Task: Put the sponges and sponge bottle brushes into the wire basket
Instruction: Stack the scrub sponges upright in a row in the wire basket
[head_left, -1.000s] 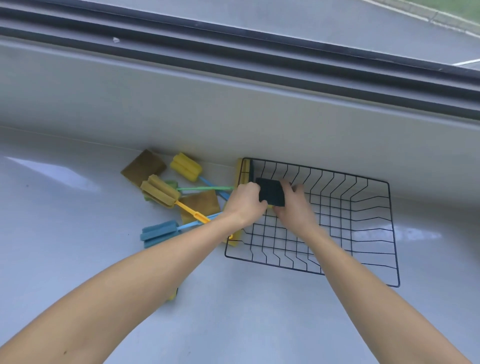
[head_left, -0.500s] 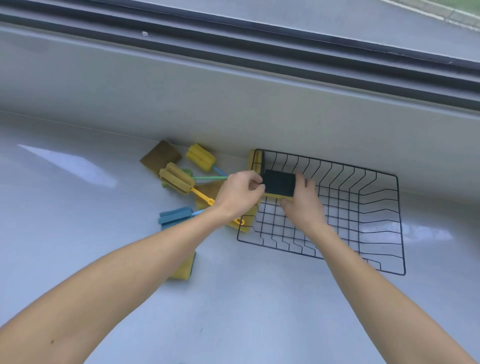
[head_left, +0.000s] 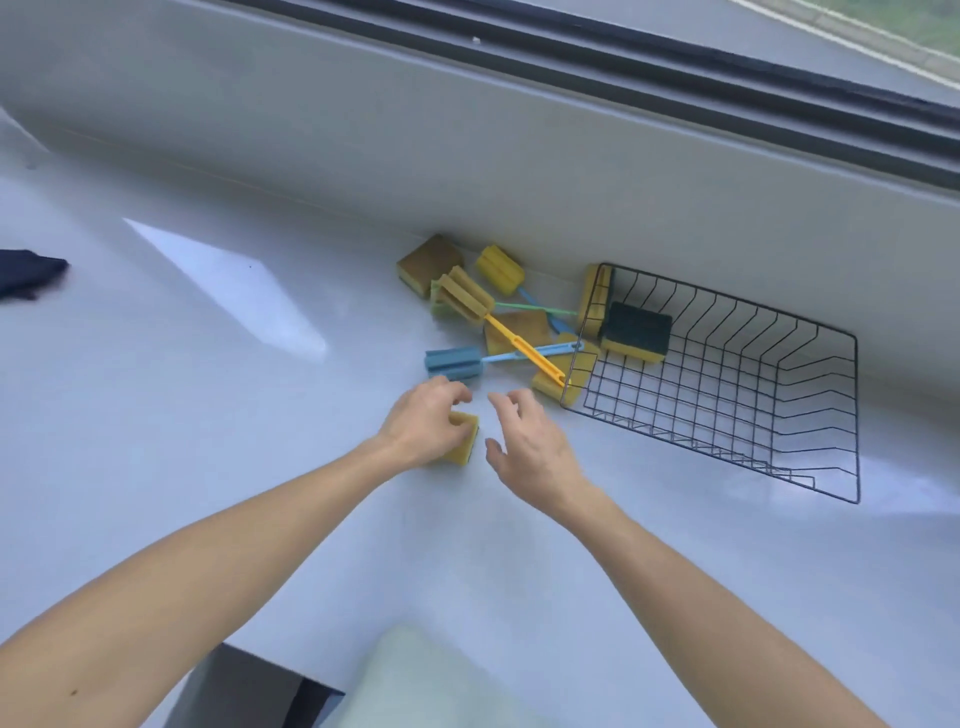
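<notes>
Basket (head_left: 727, 384) of black wire sits on my pale bench (head_left: 208, 415), its far side close to the wall (head_left: 467, 171) under the window track. Inside it, at the far left corner, lies one sponge with its dark green scrub side up (head_left: 636, 332), and another yellow sponge (head_left: 594, 299) stands on edge at the basket's left end; I cannot tell whether that one is inside the wire or just outside it. Left of the basket the rest lie in a loose heap on the bench: a brown-topped sponge (head_left: 428, 262) nearest the wall, a second brown-topped sponge (head_left: 517, 330) under the crossed handles, and a yellow sponge (head_left: 563, 382) touching the basket's near left corner. Over them lie the brushes: one with a tan head and orange handle (head_left: 465, 296) running down to the basket corner, one with a blue head and blue handle (head_left: 454, 362) nearest my hands, one with a yellow head (head_left: 500, 270) by the wall, and a thin green handle (head_left: 535, 310) whose head is mostly hidden. My left hand (head_left: 426, 426) is curled over a small yellow sponge (head_left: 462, 441) on the bench, fingers bent round its top and thumb side against it. My right hand (head_left: 530, 447) hovers just beside it, fingers loosely spread and bent, holding nothing. A dark cloth (head_left: 26, 275) lies at the bench's far left edge.
</notes>
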